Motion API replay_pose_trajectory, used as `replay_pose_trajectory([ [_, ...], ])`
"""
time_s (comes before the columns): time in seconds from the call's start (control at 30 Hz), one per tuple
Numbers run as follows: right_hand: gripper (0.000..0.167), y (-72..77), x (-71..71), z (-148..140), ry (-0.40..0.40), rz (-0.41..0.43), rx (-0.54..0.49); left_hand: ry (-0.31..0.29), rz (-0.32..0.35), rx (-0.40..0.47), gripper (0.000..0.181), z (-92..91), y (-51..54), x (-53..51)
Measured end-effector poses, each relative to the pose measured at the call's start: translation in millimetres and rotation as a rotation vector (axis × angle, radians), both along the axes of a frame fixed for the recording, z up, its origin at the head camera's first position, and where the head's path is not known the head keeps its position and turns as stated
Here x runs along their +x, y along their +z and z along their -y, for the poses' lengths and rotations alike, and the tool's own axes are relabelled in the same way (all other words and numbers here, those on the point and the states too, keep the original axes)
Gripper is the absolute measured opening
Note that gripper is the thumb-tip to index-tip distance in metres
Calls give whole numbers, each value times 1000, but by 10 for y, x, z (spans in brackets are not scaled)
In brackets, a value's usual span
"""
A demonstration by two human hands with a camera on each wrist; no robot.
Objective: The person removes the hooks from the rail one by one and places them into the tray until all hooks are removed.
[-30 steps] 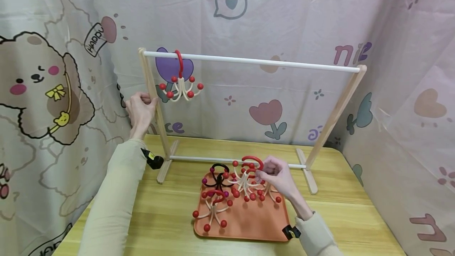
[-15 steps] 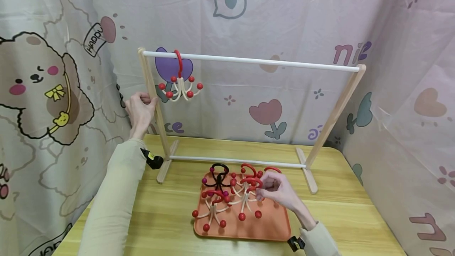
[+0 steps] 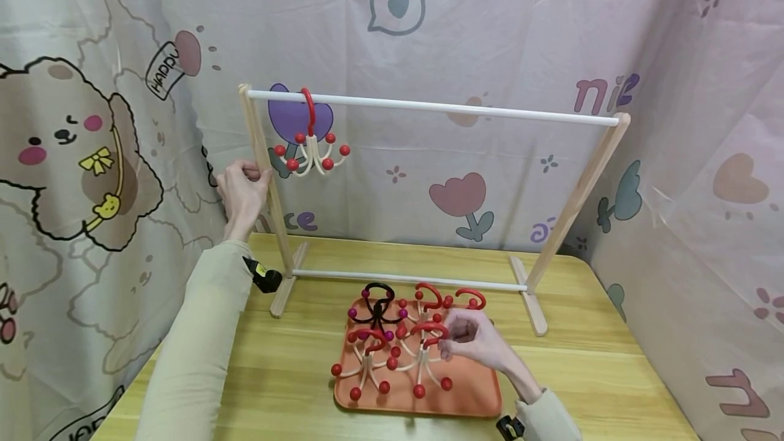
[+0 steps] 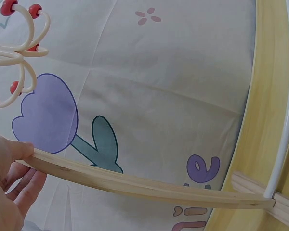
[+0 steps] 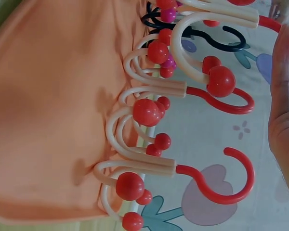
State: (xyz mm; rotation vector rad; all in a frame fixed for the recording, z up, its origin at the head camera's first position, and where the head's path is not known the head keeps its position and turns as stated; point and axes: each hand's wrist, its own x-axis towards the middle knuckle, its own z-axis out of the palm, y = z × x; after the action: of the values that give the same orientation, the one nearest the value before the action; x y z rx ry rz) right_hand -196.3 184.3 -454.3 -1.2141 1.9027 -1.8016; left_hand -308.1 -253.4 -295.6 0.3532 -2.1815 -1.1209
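My left hand [image 3: 241, 192] grips the left wooden post [image 4: 111, 180] of a rack, thumb on one side and fingers on the other. My right hand [image 3: 478, 340] pinches the red hook of a cream multi-arm hanger [image 3: 422, 361] with red ball tips, at the front middle of an orange tray [image 3: 459, 397]. Whether its tips rest on the tray I cannot tell. To its left stands a similar hanger [image 3: 367, 361]. Behind are a black hanger [image 3: 378, 315] with magenta balls and two more red-hooked hangers, their hooks plain in the right wrist view, partly hidden in the head view.
Another red-and-cream hanger [image 3: 312, 148] hangs near the left end of the rack's white top bar [image 3: 441, 106]. The rack's lower bar [image 3: 392, 278] runs behind the tray. A wooden table [image 3: 275, 359] carries everything, with printed curtains around it.
My right hand has brought the held hanger down and toward me, from the back of the tray to the front, beside the front-left hanger. My left hand stays on the post.
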Motion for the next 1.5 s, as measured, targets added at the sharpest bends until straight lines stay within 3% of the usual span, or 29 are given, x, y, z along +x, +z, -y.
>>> replay_pose_trajectory([
  [0.53, 9, -39, -43, 38, 61, 14, 59, -1, 11, 4, 30, -6, 11, 0],
  [1.0, 11, -65, -58, 64, 49, 36, 171, -4, 2, 9, 29, -12, 1, 12],
  [1.5, 12, -178, -122, 81, 48, 30, 190, -10, -6, 7, 29, -9, 1, 13],
])
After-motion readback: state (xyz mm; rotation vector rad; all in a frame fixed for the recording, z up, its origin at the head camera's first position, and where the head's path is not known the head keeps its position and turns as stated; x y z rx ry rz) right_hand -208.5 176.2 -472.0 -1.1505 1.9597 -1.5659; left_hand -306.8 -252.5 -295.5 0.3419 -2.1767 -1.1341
